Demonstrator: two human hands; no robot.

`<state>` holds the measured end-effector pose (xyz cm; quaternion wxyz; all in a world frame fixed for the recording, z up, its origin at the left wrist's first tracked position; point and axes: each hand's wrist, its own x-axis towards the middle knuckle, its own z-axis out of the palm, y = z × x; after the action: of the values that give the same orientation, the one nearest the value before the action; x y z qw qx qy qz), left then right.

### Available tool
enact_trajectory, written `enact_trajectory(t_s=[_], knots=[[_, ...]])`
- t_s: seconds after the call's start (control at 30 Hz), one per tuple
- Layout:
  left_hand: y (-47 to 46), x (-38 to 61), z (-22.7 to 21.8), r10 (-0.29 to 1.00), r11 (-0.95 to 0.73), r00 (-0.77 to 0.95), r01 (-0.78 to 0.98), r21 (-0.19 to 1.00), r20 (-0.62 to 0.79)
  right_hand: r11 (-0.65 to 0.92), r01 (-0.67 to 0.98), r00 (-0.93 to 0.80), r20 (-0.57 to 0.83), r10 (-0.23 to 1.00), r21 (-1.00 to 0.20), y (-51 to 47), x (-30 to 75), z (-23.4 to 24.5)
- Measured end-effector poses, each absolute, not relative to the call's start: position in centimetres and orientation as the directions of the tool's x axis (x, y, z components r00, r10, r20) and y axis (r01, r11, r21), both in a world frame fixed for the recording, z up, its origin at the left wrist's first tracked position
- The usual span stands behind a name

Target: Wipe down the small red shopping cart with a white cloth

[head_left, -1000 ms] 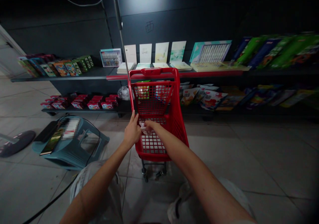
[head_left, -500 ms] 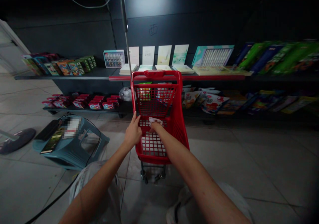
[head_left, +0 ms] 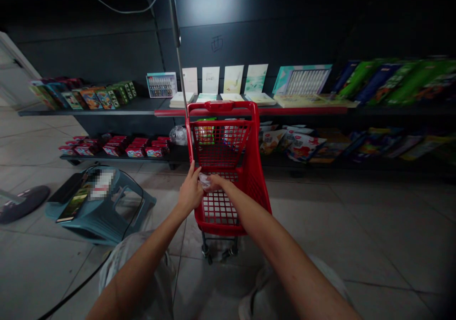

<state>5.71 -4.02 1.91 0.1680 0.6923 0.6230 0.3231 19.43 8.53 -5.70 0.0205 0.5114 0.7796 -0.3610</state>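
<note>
A red plastic shopping cart (head_left: 254, 168) with grid walls stands in front of me on small wheels. My left hand (head_left: 191, 187) grips the cart's left side rim, fingers pointing up along it. Inside the basket, my right hand (head_left: 215, 182) is closed on a crumpled white tissue (head_left: 204, 181), held close to the left rim and the left hand's fingers. Whether the tissue is paper or thin cloth is hard to tell. The right fingertips are partly hidden by it.
Behind the cart runs a dark shelf (head_left: 121, 105) bearing boxes, books and bags; snack packs (head_left: 304, 144) and red boxes (head_left: 137, 146) fill the lower level. A blue stool (head_left: 107, 220) with a phone stands left. A metal pole (head_left: 181, 68) rises by the cart.
My right hand has moved left inside the cart, bringing the white tissue from the basket's middle to the left rim. My left hand stays on the rim.
</note>
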Motion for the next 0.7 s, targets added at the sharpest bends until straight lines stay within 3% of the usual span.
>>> enact_trajectory(t_s=[0.2, 0.37, 0.57, 0.7], knots=[[-4.1, 5.7, 2.2, 0.977, -0.141, 0.006, 0.767, 0.626, 0.214, 0.107, 0.797, -0.556, -0.652, 0.515, -0.595, 9.0, 18.1, -6.3], [-4.2, 5.7, 2.3, 0.978, -0.132, 0.000, 0.776, 0.617, 0.209, 0.029, 0.802, -0.568, -0.746, 0.348, -0.597, 9.2, 18.2, -6.1], [-4.3, 5.7, 2.5, 0.978, -0.127, -0.009, 0.768, 0.628, 0.208, 0.014, 0.824, -0.537, -0.771, 0.342, -0.567, 8.3, 17.8, -5.2], [-4.4, 5.8, 2.4, 0.977, -0.132, -0.007, 0.760, 0.637, 0.211, 0.039, 0.845, -0.486, -0.735, 0.472, -0.534, 7.8, 17.8, -4.9]])
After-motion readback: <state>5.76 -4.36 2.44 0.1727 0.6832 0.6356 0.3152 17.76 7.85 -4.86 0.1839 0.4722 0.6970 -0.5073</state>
